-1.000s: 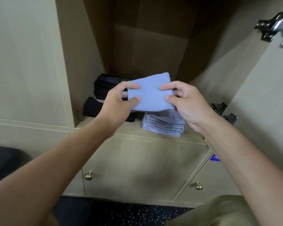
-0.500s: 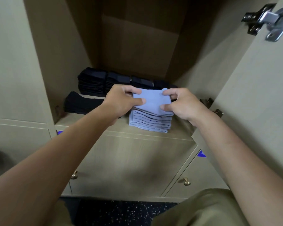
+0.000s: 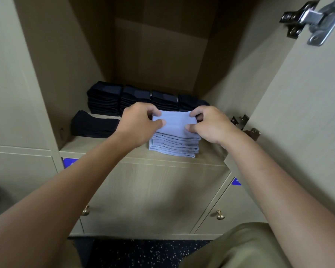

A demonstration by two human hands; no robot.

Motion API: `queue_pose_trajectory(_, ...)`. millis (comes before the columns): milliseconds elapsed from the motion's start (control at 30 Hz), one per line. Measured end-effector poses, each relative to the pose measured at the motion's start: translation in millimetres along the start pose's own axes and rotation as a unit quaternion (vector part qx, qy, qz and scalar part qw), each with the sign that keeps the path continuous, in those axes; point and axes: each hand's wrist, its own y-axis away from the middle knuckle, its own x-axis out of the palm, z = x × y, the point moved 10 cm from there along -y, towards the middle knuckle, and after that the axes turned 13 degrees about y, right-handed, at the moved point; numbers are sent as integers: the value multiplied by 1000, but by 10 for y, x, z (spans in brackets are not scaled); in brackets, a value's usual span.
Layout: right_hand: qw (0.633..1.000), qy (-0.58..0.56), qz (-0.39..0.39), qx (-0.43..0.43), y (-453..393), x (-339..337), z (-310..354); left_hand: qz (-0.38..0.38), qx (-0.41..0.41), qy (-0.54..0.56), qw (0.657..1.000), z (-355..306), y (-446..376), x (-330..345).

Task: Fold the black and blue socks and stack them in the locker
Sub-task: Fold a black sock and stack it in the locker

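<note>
A folded light blue sock (image 3: 175, 122) lies on top of a pile of folded blue socks (image 3: 174, 147) on the locker shelf (image 3: 108, 149). My left hand (image 3: 137, 122) pinches its left edge and my right hand (image 3: 209, 123) pinches its right edge. Behind them, several stacks of folded black socks (image 3: 135, 99) stand in a row along the back. A separate flat bundle of black socks (image 3: 94, 124) lies at the shelf's front left.
The open locker door (image 3: 298, 117) stands at the right with metal hinges (image 3: 309, 20). Closed lockers with brass knobs (image 3: 219, 215) sit below. The locker's side walls close in on both sides of the shelf.
Both hands have lowered the folded blue sock from mid-air onto the blue pile and still hold its edges. The view has moved closer to the shelf.
</note>
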Motion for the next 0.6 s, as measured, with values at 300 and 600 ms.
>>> queue_pose_trajectory(300,993,49,-66,-83,134,-137,478,-20,53,-66,996,-108,115,-336)
queue_pose_trajectory(600,983,44,-44,-173,419,74,1219,6,32,-120,992,-3,491,-968)
